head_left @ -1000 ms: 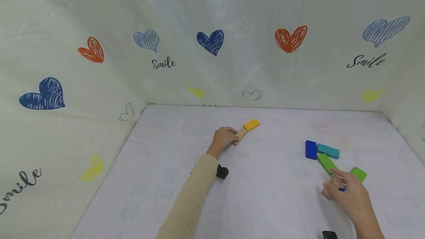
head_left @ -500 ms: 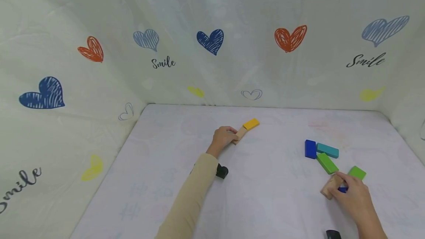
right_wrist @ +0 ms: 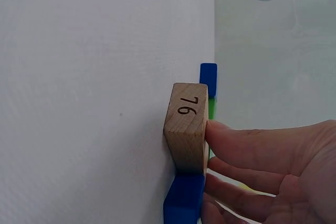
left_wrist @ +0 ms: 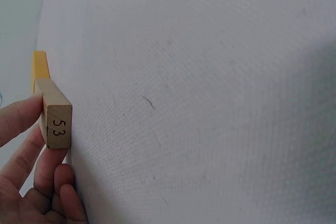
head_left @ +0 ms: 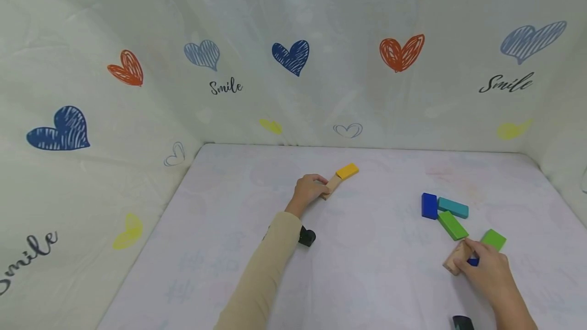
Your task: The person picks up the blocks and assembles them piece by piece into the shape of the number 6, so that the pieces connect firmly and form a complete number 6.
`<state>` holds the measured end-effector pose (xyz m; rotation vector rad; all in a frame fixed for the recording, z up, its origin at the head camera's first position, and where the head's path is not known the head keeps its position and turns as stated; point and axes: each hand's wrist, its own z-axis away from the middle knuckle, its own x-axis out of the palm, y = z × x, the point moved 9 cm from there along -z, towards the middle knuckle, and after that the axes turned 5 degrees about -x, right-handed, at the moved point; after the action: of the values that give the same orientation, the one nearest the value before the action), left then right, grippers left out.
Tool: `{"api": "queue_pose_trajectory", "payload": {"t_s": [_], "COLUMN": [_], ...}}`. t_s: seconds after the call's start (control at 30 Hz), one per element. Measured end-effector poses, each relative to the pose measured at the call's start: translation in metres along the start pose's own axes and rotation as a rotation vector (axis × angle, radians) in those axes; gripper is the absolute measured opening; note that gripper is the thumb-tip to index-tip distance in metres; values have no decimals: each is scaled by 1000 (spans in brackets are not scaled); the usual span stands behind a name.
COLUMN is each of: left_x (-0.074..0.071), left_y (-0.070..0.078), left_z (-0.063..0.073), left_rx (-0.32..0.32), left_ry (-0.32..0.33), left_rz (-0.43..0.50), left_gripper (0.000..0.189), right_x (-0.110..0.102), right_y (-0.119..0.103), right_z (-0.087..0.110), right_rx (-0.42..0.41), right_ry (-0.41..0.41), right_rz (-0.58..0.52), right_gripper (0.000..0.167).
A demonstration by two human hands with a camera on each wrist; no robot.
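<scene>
My left hand (head_left: 308,191) pinches a plain wooden block (head_left: 333,185) that lies on the white cloth. In the left wrist view, its near end reads "53". A yellow block (head_left: 347,171) meets its far end at a slight angle. Over on the right, my right hand (head_left: 492,271) holds a second plain wooden block (right_wrist: 186,108), marked "76", between thumb and fingers. A blue block (right_wrist: 184,198) sits right beside that one, partly hidden by the fingers in the head view. Just beyond the fingers lies a green block (head_left: 494,239).
Behind the right hand, another green block (head_left: 452,225), a teal block (head_left: 453,208) and an upright-lying blue block (head_left: 429,206) form a close cluster. A hanging sheet printed with hearts (head_left: 291,58) borders the table's back and sides. Black wrist-camera parts (head_left: 307,238) show beside the left sleeve.
My right hand's raised index finger has come down, and thumb and fingers now hold the wooden block, which stays about where it was. My left hand has not visibly moved.
</scene>
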<state>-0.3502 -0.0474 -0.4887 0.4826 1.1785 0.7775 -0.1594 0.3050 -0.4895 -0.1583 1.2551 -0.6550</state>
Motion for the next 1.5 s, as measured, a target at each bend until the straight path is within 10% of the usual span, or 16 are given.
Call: {"api": "queue_pose_trajectory", "payload": {"t_s": [0.67, 1.07, 1.5], "left_x": [0, -3, -3], "left_y": [-2, 3, 2], "left_z": [-3, 4, 5], "left_rx": [-17, 0, -8], "left_ry": [-18, 6, 4], "left_rz": [-2, 4, -4], "left_gripper": [17, 22, 22], "right_x": [-6, 1, 6], "right_y": [-9, 0, 11], "right_z": [1, -7, -9], "right_rx": [-49, -70, -85], "right_ry": [92, -39, -88], "right_rz": [64, 210, 217], "right_gripper": [59, 66, 110]}}
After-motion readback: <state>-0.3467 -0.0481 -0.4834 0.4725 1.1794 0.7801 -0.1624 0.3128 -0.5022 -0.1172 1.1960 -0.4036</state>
